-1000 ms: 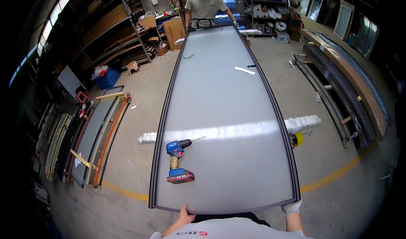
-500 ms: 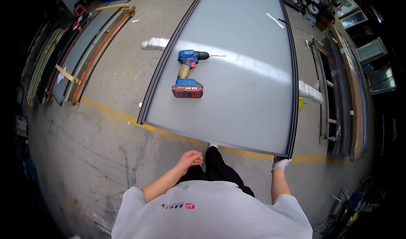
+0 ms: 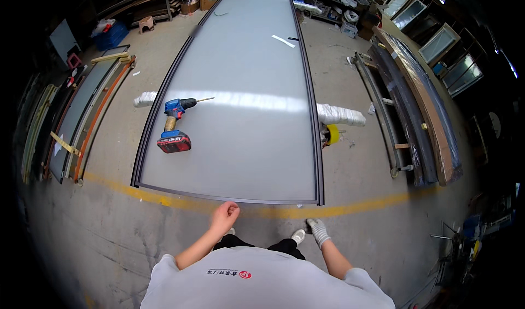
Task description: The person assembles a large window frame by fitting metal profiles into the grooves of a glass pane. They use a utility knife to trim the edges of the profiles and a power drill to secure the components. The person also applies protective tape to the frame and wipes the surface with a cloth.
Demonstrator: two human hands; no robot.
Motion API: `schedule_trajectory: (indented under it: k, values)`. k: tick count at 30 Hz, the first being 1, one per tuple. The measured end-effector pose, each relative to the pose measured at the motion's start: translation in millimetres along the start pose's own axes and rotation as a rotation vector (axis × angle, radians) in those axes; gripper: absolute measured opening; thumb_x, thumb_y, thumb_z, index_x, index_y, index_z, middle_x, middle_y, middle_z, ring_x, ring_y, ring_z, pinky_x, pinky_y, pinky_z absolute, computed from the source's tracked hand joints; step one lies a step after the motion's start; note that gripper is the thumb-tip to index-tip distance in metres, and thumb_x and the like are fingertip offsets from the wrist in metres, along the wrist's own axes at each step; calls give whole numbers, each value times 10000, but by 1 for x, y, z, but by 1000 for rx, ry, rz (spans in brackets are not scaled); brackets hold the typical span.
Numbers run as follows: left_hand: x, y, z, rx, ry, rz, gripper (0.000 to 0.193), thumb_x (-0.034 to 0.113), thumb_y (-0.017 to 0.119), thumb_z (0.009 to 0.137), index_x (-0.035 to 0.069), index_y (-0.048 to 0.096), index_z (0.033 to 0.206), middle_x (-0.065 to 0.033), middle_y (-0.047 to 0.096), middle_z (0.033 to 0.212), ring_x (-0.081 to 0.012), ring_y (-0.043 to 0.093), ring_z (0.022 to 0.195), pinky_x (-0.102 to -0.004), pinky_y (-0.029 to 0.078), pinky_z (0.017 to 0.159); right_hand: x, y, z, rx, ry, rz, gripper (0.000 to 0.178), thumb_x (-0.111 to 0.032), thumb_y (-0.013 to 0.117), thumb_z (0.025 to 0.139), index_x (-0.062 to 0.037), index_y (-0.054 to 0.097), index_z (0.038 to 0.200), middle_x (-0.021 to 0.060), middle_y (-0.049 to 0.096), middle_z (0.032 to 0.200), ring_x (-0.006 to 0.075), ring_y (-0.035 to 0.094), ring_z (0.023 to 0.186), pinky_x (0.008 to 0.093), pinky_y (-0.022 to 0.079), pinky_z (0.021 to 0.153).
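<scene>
1. Head view, location: a large framed panel [image 3: 235, 150] is occupying the centre of the frame, its near end lying at lower centre and its far end at the top edge.
2. Head view, appearance: the panel is showing a smooth, translucent grey face within a dark, narrow frame; the side rails are displaying parallel grooves. A pale band is crossing the face between the white-wrapped support ends [image 3: 342, 115] that are protruding on both sides.
3. Head view, orientation: the long axis is running from lower centre to top centre, leaning slightly right; the outline is narrowing toward the top.
4. Head view, items on the panel: a blue and black drill [image 3: 171, 124] is lying left of centre, its bit pointing right and slightly upward, its red and black battery facing the lower edge. A white strip [image 3: 283, 41] is resting at upper right of the face.
5. Head view, left hand [image 3: 225, 216]: bare, its fingers are curling loosely just beside the near edge; contact cannot be determined.
6. Head view, right hand [image 3: 318, 231]: gloved, it is hanging at lower right of centre, apart from the panel, fingers loosely extended.
</scene>
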State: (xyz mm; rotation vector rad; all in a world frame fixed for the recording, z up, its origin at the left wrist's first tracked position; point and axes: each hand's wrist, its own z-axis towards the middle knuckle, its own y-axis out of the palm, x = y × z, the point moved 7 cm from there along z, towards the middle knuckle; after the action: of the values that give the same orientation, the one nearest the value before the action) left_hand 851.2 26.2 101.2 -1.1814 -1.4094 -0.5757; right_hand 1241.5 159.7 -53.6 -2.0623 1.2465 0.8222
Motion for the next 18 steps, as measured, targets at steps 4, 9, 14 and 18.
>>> schedule_trajectory:
  k: [4,9,14,18]
  values:
    - [82,130,58,-38,276,244,350,214,637,814,-12,550,1067,-157,597,1020,-257,592,897,-349,486,785,89,-96,-42,117,44,52,250,-212,569,869,28,618,919,106,637,733,175,604,599,298,510,542]
    - [144,267,115,44,269,582,718,380,683,751,-66,395,1236,-262,468,1180,-399,428,1128,-438,379,953,216,-263,-54,333,258,466,171,-189,530,859,-35,562,792,83,560,563,168,503,406,298,411,352]
    - [163,322,175,242,277,950,910,377,729,696,-107,263,1310,-270,353,1320,-400,346,1226,-458,307,1025,209,-387,-68,562,237,555,189,-214,477,867,-45,541,811,69,522,561,153,440,386,281,348,334]
    - [152,332,187,315,259,1077,906,259,726,695,-126,216,1338,-277,340,1334,-405,321,1260,-446,279,1064,149,-423,-27,620,173,431,278,-278,535,870,-9,590,915,78,580,684,134,517,503,264,432,447]
